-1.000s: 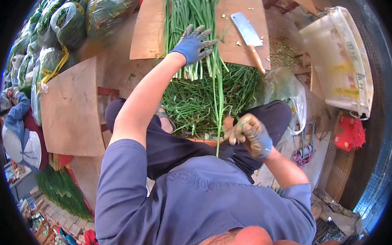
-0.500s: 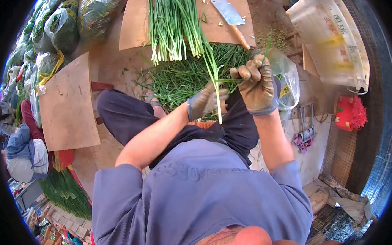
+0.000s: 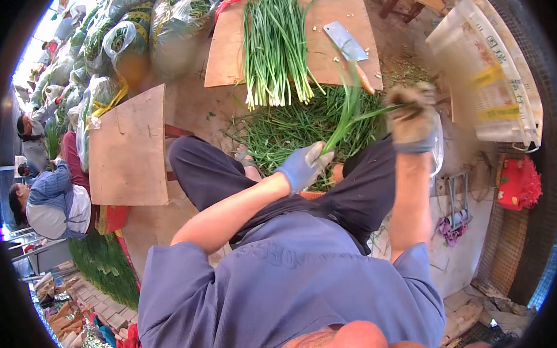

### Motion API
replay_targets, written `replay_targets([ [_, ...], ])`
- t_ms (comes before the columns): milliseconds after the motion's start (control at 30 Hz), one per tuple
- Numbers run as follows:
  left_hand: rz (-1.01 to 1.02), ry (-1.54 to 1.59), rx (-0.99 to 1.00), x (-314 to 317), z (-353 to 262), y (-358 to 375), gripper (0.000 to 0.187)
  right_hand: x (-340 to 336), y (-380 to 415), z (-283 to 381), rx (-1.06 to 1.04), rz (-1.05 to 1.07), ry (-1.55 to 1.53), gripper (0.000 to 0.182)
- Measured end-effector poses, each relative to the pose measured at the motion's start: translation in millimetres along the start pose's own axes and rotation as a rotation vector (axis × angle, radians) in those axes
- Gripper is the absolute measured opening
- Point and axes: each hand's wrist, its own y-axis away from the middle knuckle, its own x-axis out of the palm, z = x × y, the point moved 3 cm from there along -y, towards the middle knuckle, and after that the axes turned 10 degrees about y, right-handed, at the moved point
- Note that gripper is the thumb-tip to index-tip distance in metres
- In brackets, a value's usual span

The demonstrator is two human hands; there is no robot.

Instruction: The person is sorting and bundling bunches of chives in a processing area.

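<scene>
My left hand [image 3: 304,167], in a grey-blue glove, is closed around the lower end of a few garlic chives [image 3: 345,119], whose leaves point up and away. A single leaf stretches sideways from them to my right hand [image 3: 411,117]. That hand wears a soiled glove and is blurred, but its fingers look curled round the leaf's end. Beyond my hands, a bundle of garlic chives [image 3: 276,57] lies on a wooden board [image 3: 225,59], pale ends towards me. A cleaver [image 3: 345,41] with a wooden handle lies right of the bundle.
Loose green leaves [image 3: 277,134] are heaped on the floor between my legs and the board. A second board [image 3: 127,151] stands at left, near stuffed plastic bags [image 3: 127,47] and a seated person [image 3: 52,200]. A large white sack [image 3: 480,69] and a red box [image 3: 517,181] are at right.
My right hand has moved outward to the right, drawing the leaf with it. My left hand now grips the chives, which have swung from hanging towards me to pointing away. The view has shifted.
</scene>
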Motion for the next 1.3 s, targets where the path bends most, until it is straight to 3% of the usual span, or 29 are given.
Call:
replay_targets([
  [33, 0.081, 0.277, -0.137, 0.7, 30.4, 4.1, 0.028, -14.7, -17.4, 23.7, -0.054, -0.023, -0.076, 0.016],
  [67, -0.041, 0.17, -0.026, -26.4, -11.0, 9.5, 0.028, -29.7, -30.1, 41.9, -0.108, -0.046, -0.152, 0.016],
  [133, -0.088, 0.85, -0.147, -66.0, -10.7, 2.9, 0.03, -53.5, -43.0, 51.0, -0.13, -0.111, -0.139, 0.016],
  [200, -0.144, 1.367, -0.082, -106.6, -20.8, -15.6, 0.033, -59.6, -35.8, 36.2, -0.121, -0.183, 0.043, 0.015],
  [233, -0.269, 0.969, 0.08, -130.6, -53.7, -23.5, 0.037, -51.4, -22.2, 14.0, -0.089, -0.218, 0.221, 0.015],
  [300, -0.587, 0.524, 0.209, -158.9, -69.4, -56.3, 0.035, -68.1, -9.2, -49.3, 0.078, -0.073, 0.371, 0.015],
  [367, -0.807, 0.483, 0.344, -180.8, -52.4, -97.6, 0.036, -72.2, 9.8, -98.1, 0.064, 0.026, 0.5, 0.02],
  [433, -0.799, 0.503, 0.132, -199.8, -0.7, -135.6, 0.038, -98.8, 16.2, -136.0, 0.152, -0.105, 0.639, 0.021],
  [467, -0.754, 0.492, -0.097, -209.0, 39.1, -157.7, 0.038, -110.6, 13.5, -144.6, 0.151, -0.147, 0.64, 0.021],
  [500, -0.684, 0.123, -0.34, -204.0, 45.0, -165.0, 0.039, -103.7, 17.5, -141.7, 0.213, -0.07, 0.94, 0.023],
  [533, -0.606, 0.1, -0.463, -199.9, 67.4, -174.9, 0.04, -95.7, 27.1, -138.3, 0.282, 0.012, 1.238, 0.024],
  [567, -0.493, 0.097, -0.533, -196.8, 94.4, -187.9, 0.041, -117.2, 32.5, -164.6, 0.239, 0.33, 1.623, 0.029],
  [600, -0.379, 0.094, -0.601, -195.3, 112.1, -197.5, 0.042, -102.3, 42.6, -166.2, 0.437, 0.691, 1.849, 0.032],
  [667, -0.18, -0.195, -0.628, -180.4, 91.0, -197.2, 0.046, -89.0, 64.7, -166.9, 0.588, 0.95, 1.815, 0.035],
  [733, -0.14, -0.198, -0.625, -171.1, 99.3, -193.2, 0.051, -71.5, 48.8, -166.2, 0.397, 0.83, 1.827, 0.038],
  [767, -0.036, -0.342, -0.648, -169.8, 104.4, -194.4, 0.05, -62.6, 43.3, -166.9, 0.309, 0.775, 1.825, 0.039],
  [867, 0.027, -0.663, -0.416, -161.4, 118.3, -190.4, 0.045, -24.6, 7.8, -161.0, 0.076, 0.619, 1.723, 0.041],
  [967, -0.116, -0.332, -0.609, -158.0, 115.1, -186.8, 0.05, -12.7, -22.5, -179.2, -0.055, 0.598, 1.645, 0.04],
  [1067, -0.094, -0.358, -0.606, -160.0, 110.2, -194.6, 0.054, 8.0, -39.4, -174.8, 0.067, 0.542, 1.723, 0.041],
  [1100, -0.162, -0.5, -0.52, -163.4, 101.4, -192.2, 0.054, 10.7, -44.6, -174.6, 0.083, 0.486, 1.74, 0.045],
  [1233, -0.642, -0.225, -0.378, -194.4, 94.4, -161.9, 0.062, 5.0, -78.2, -195.5, -0.365, 0.149, 1.842, 0.05],
  [1300, -0.875, -0.385, -0.189, -213.0, 132.7, -156.1, 0.063, 6.0, -104.5, -228.0, -0.222, 0.023, 1.884, 0.048],
])
